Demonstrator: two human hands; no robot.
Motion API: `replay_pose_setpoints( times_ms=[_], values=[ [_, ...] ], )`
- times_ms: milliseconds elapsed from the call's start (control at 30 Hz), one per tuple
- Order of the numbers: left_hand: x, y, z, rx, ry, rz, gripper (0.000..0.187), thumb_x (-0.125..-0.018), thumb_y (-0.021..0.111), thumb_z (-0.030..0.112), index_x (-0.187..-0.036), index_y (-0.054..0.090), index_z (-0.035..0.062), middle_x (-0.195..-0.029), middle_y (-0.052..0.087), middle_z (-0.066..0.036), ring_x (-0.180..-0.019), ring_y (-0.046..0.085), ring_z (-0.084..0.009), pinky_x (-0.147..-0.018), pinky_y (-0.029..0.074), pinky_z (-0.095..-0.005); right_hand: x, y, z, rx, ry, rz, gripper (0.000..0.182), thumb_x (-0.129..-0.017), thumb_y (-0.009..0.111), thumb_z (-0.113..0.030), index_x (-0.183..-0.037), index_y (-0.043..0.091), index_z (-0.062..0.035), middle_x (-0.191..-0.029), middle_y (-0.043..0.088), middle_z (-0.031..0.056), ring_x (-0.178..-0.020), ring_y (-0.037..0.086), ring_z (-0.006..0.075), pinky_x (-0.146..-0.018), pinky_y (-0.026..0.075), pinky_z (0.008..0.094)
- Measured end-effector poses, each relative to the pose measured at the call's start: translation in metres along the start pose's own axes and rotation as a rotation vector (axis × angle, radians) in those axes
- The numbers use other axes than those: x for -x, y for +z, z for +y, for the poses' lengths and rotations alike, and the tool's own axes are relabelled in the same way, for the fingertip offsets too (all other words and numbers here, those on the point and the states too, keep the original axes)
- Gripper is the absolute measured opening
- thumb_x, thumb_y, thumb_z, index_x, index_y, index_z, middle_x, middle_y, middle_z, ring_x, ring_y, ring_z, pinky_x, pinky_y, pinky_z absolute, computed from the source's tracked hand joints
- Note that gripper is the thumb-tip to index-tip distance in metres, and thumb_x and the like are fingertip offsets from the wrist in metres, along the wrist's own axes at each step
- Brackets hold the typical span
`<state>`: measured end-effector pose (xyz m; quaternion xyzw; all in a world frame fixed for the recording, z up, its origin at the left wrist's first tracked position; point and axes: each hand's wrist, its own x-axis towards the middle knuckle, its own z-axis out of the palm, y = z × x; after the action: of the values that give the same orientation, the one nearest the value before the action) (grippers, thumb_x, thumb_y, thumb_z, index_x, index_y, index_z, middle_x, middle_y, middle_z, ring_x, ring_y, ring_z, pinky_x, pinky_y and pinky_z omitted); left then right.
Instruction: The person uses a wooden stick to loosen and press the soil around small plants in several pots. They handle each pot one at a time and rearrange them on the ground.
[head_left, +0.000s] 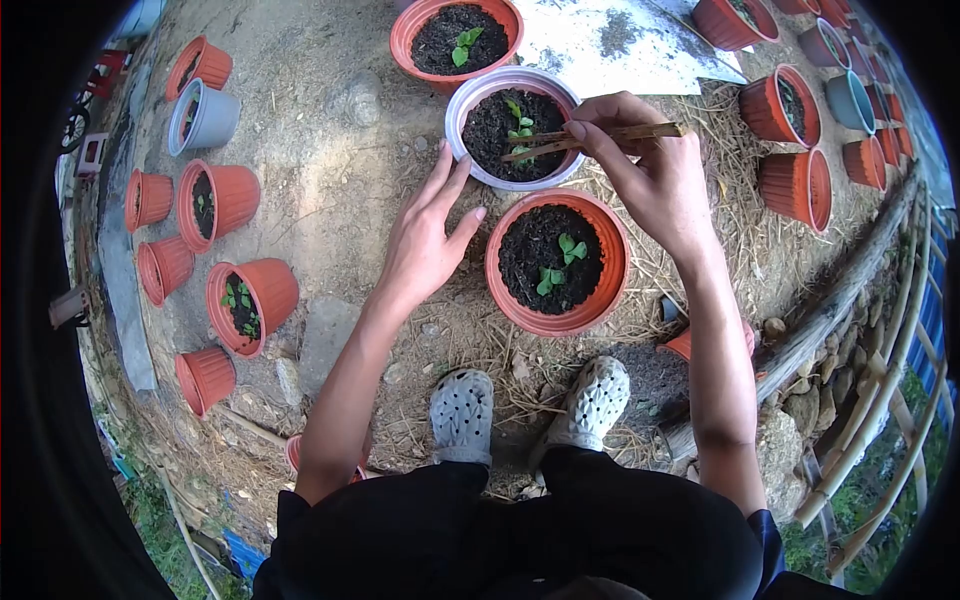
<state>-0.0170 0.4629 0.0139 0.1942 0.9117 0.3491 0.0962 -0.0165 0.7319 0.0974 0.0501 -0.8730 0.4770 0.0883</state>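
Right hand (655, 180) with wooden stick (590, 140) over white pot (460, 105) (left hand (425, 240) beside)

A pale lilac-white pot (513, 127) and a terracotta-orange pot (558, 262) both hold black soil with small green seedlings (560, 264), beside light tan sticks (600, 137), grey perforated clogs (462, 413), black trousers (520, 535) and yellow-brown straw (720, 215).

Three pots sit in a row going away from the person. The near pot (556, 262) is just past the two shoes (530, 405), on straw. The middle pot (515, 125) is behind it, and the far pot (456, 40) behind that. The left hand (425, 240) lies left of the near pot. The right hand (650, 170) holds two sticks (590, 138) over the middle pot. More pots (215, 230) stand far left and far right.
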Motion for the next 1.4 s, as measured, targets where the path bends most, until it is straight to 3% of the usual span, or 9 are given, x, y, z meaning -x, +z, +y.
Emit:
replay_pose_setpoints(
  times_ms=[167, 267, 367, 400, 600, 767, 933, 1167, 1400],
  values=[
    [-0.007, -0.007, -0.006, -0.001, 0.031, 0.080, 0.050, -0.100, 0.069, 0.022, -0.147, 0.060, 0.0040, -0.162, 0.046, -0.019, -0.143, 0.053, -0.0396, -0.118, 0.044, -0.0487, 0.000, -0.005, -0.002, -0.053, -0.026, -0.001, 0.014, -0.100, 0.071, -0.015, -0.107, 0.074, -0.0039, -0.088, 0.079, 0.0084, -0.080, 0.078, 0.0160, -0.070, 0.061, 0.0305],
    [-0.024, -0.021, -0.009, 0.073, 0.050, 0.188, 0.034, -0.101, 0.069, 0.020, -0.129, 0.070, 0.0008, -0.133, 0.071, -0.019, -0.126, 0.066, -0.0363, -0.109, 0.049, -0.0470, -0.003, -0.018, -0.005, -0.040, 0.003, -0.056, 0.013, -0.100, 0.071, -0.013, -0.107, 0.074, -0.0022, -0.088, 0.079, 0.0078, -0.082, 0.078, 0.0156, -0.072, 0.061, 0.0304],
    [-0.047, -0.043, -0.013, 0.136, -0.047, 0.208, 0.033, -0.103, 0.068, 0.020, -0.129, 0.070, -0.0002, -0.120, 0.076, -0.019, -0.115, 0.073, -0.0306, -0.102, 0.053, -0.0406, -0.013, -0.036, -0.005, -0.151, 0.023, 0.067, 0.014, -0.100, 0.071, -0.013, -0.107, 0.074, -0.0008, -0.092, 0.080, 0.0087, -0.087, 0.078, 0.0149, -0.077, 0.061, 0.0304],
    [-0.054, -0.054, -0.015, 0.149, -0.104, 0.160, 0.033, -0.105, 0.066, 0.017, -0.133, 0.067, -0.0021, -0.125, 0.075, -0.016, -0.118, 0.070, -0.0208, -0.105, 0.050, -0.0353, -0.016, -0.044, -0.004, -0.191, 0.052, 0.030, 0.013, -0.099, 0.073, -0.011, -0.107, 0.074, -0.0011, -0.097, 0.079, 0.0088, -0.092, 0.077, 0.0151, -0.081, 0.060, 0.0307],
    [-0.078, -0.119, -0.003, 0.138, -0.222, 0.208, 0.034, -0.106, 0.065, 0.018, -0.134, 0.066, -0.0020, -0.117, 0.077, -0.014, -0.112, 0.071, -0.0184, -0.103, 0.051, -0.0335, -0.046, -0.094, 0.019, -0.507, 0.193, 0.002, 0.012, -0.100, 0.073, -0.008, -0.107, 0.071, 0.0016, -0.097, 0.076, 0.0076, -0.092, 0.074, 0.0139, -0.082, 0.058, 0.0294],
    [-0.102, -0.150, 0.006, 0.292, -0.375, 0.123, 0.039, -0.106, 0.066, 0.021, -0.139, 0.062, 0.0012, -0.111, 0.075, -0.012, -0.104, 0.072, -0.0165, -0.095, 0.053, -0.0308, -0.079, -0.111, 0.020, -0.094, 0.167, -0.208, 0.012, -0.098, 0.073, -0.009, -0.106, 0.073, -0.0002, -0.095, 0.080, 0.0114, -0.089, 0.078, 0.0166, -0.080, 0.059, 0.0327],
    [-0.148, -0.117, -0.041, 0.276, -0.353, 0.138, 0.044, -0.105, 0.067, 0.024, -0.143, 0.058, 0.0015, -0.106, 0.074, -0.011, -0.095, 0.071, -0.0153, -0.088, 0.055, -0.0309, -0.137, -0.082, 0.013, -0.448, 0.151, 0.057, 0.014, -0.102, 0.070, -0.008, -0.110, 0.070, 0.0027, -0.095, 0.078, 0.0102, -0.093, 0.076, 0.0156, -0.084, 0.059, 0.0292],
    [-0.186, -0.052, -0.089, 0.553, -0.487, 0.249, 0.031, -0.102, 0.068, 0.015, -0.128, 0.064, -0.0013, -0.079, 0.074, -0.009, -0.070, 0.071, -0.0133, -0.066, 0.056, -0.0307, -0.184, -0.020, 0.022, 0.029, -0.045, -0.180, 0.014, -0.099, 0.071, -0.005, -0.111, 0.071, 0.0015, -0.103, 0.079, 0.0137, -0.097, 0.080, 0.0242, -0.081, 0.062, 0.0340],
    [-0.179, -0.042, -0.082, 0.792, -0.411, 0.296, 0.029, -0.107, 0.061, 0.009, -0.132, 0.060, -0.0042, -0.087, 0.073, -0.007, -0.077, 0.069, -0.0094, -0.069, 0.055, -0.0274, -0.189, -0.014, 0.023, -0.085, -0.015, -0.195, 0.016, -0.097, 0.069, 0.004, -0.113, 0.073, 0.0020, -0.106, 0.078, 0.0126, -0.100, 0.079, 0.0217, -0.086, 0.062, 0.0311]
  ],
)
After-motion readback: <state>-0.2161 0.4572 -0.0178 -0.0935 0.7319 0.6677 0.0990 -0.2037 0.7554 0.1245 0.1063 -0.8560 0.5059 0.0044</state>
